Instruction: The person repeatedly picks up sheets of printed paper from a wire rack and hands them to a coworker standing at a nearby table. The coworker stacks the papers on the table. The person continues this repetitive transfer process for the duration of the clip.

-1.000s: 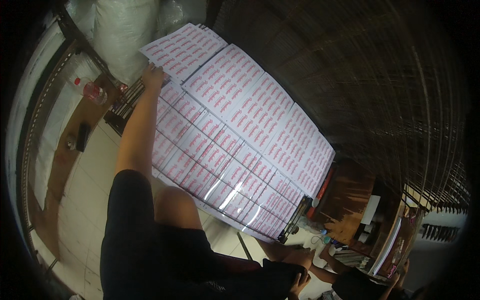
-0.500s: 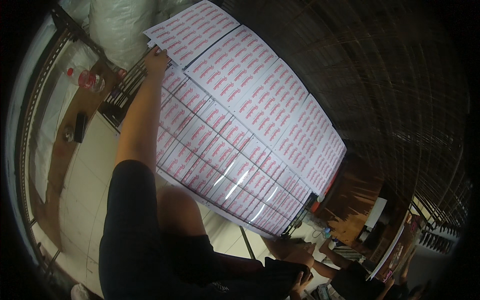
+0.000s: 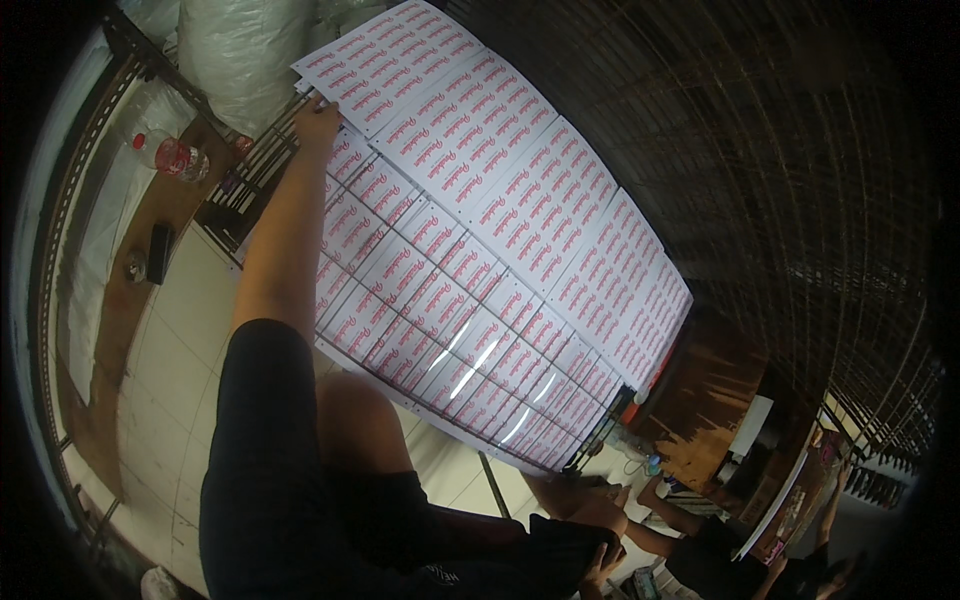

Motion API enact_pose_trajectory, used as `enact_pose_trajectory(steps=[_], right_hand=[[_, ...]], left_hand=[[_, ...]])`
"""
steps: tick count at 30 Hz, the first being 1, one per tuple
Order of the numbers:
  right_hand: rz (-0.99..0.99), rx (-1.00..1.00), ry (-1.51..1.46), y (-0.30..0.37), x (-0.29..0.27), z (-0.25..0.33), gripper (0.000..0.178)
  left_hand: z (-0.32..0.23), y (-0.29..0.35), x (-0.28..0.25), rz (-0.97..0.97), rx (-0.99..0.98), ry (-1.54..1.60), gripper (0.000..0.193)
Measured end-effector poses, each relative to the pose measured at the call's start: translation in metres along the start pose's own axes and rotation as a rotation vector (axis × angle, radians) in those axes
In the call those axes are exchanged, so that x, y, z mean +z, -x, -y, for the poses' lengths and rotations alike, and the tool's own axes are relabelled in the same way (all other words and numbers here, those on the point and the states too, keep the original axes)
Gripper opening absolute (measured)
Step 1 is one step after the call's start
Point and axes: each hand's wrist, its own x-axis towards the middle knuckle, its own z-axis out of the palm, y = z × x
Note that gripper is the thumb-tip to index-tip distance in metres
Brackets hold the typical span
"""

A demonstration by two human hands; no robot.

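Note:
My left hand [image 3: 318, 118] reaches far out to the top left and pinches the near left corner of a large white sheet [image 3: 520, 190] printed with rows of pink marks. That sheet lies over a second layer of similar pink-printed sheets [image 3: 440, 310] under a dark wire grid. My left arm crosses this lower layer. My right hand [image 3: 595, 500] sits low by the near right corner of the sheets; its fingers are too dim to read.
A plastic bottle with a red label [image 3: 170, 155] and a dark phone-like object [image 3: 158, 252] rest on a wooden ledge [image 3: 120, 320] at left. White sacks [image 3: 235, 50] stand behind. Another person's arms [image 3: 675, 510] work at the lower right beside a wooden table [image 3: 715, 400].
My left arm has stretched further up the picture, staying at the sheet's corner. The sheets now fill more of the view.

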Motion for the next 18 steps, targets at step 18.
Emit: enact_pose_trajectory(steps=[18], right_hand=[[-0.062,0.488,-0.163,0.017,0.007,0.002,0.056]], left_hand=[[0.024,-0.005,-0.019,0.179,-0.026,-0.315,0.039]])
